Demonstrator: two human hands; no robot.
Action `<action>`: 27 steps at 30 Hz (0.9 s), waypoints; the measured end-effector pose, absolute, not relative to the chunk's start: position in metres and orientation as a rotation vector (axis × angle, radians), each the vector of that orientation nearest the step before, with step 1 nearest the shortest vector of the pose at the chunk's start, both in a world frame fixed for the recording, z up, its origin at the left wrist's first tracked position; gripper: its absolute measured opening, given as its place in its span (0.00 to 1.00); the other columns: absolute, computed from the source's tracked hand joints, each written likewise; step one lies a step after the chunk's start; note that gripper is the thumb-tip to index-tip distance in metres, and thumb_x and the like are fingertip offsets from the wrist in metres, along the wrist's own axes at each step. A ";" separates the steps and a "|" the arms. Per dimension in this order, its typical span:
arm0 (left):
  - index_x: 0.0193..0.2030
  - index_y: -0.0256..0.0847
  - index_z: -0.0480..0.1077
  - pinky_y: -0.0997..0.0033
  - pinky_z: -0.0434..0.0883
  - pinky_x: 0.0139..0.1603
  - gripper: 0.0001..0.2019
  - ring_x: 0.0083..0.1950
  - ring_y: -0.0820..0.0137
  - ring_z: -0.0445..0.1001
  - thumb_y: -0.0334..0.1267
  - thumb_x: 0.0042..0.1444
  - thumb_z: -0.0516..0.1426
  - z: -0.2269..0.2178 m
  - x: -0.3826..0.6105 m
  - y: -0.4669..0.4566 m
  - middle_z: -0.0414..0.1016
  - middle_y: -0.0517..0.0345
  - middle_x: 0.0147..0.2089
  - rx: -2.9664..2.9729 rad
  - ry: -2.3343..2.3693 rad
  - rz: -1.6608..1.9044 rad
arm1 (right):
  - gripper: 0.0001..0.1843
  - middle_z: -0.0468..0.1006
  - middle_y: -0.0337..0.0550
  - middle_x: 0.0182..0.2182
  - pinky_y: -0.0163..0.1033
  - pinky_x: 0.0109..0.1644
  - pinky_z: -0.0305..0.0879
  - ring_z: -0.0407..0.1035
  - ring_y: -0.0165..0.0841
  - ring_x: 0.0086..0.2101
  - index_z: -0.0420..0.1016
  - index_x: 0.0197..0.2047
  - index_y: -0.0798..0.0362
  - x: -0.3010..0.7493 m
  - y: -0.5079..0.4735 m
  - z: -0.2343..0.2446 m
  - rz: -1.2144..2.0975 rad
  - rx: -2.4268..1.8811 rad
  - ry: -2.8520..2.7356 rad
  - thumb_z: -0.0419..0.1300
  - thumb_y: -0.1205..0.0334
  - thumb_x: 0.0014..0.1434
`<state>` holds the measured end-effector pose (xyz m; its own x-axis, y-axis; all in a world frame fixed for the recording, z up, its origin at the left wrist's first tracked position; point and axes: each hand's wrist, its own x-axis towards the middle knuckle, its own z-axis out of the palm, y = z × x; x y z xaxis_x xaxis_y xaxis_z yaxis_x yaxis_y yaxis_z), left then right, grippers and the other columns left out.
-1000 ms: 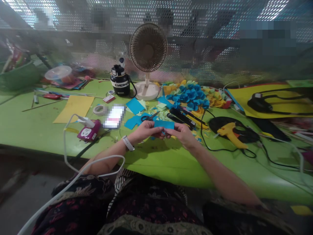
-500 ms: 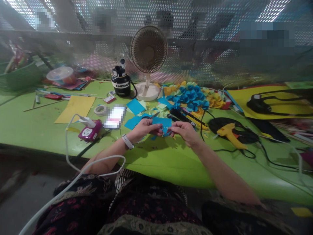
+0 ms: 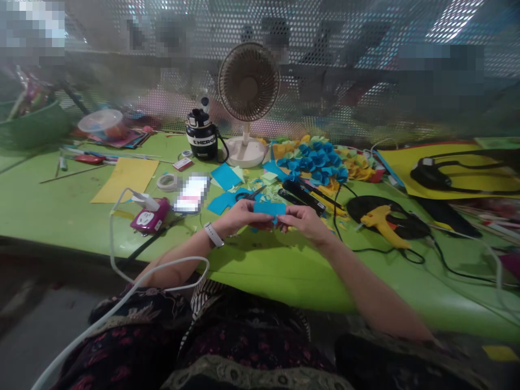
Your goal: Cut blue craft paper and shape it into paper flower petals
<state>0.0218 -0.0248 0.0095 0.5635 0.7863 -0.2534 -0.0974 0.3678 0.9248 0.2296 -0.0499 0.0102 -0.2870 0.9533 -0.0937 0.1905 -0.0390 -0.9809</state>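
Between my two hands is a small piece of blue paper [image 3: 270, 208], held just above the green table. My left hand [image 3: 245, 215], with a white watch band on its wrist, pinches the paper's left side. My right hand [image 3: 303, 221] grips its right side, thumb along the lower edge. The fingertips beneath the paper are partly hidden. Just behind my left hand lie scissors [image 3: 251, 194] on more blue paper [image 3: 221, 202]. Behind my right hand are black-handled tools [image 3: 303, 195] beside a heap of blue paper petals [image 3: 314, 160].
A fan [image 3: 245, 154] and a black bottle [image 3: 201, 142] stand at the back. To the left are a phone [image 3: 192, 193], a tape roll [image 3: 167, 182] and a purple power socket [image 3: 150, 218] with a white cable. A yellow glue gun [image 3: 384, 225] lies at right.
The blue paper now looks shorter in height, seemingly folded or tilted. My thumbs have come closer together along its lower edge, and my right fingers have closed in.
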 end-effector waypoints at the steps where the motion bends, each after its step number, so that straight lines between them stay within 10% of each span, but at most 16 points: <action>1: 0.34 0.28 0.77 0.71 0.79 0.36 0.25 0.29 0.69 0.81 0.43 0.33 0.76 0.009 0.022 -0.025 0.83 0.47 0.31 1.042 0.788 0.640 | 0.18 0.77 0.39 0.20 0.37 0.32 0.63 0.69 0.29 0.22 0.75 0.24 0.53 0.230 -0.050 0.010 1.396 -1.236 -1.565 0.71 0.47 0.47; 27: 0.35 0.33 0.76 0.70 0.79 0.43 0.21 0.37 0.69 0.83 0.51 0.47 0.71 0.005 0.020 -0.019 0.83 0.51 0.35 1.000 0.753 0.858 | 0.21 0.80 0.42 0.26 0.39 0.35 0.73 0.70 0.29 0.23 0.77 0.25 0.52 0.215 -0.056 0.009 1.420 -1.198 -1.166 0.76 0.45 0.39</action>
<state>0.0201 -0.0189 0.0053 0.4641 0.8742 -0.1431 -0.2548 0.2865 0.9236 0.2150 -0.0560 0.0089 -0.1106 0.9856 -0.1280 -0.0658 -0.1358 -0.9885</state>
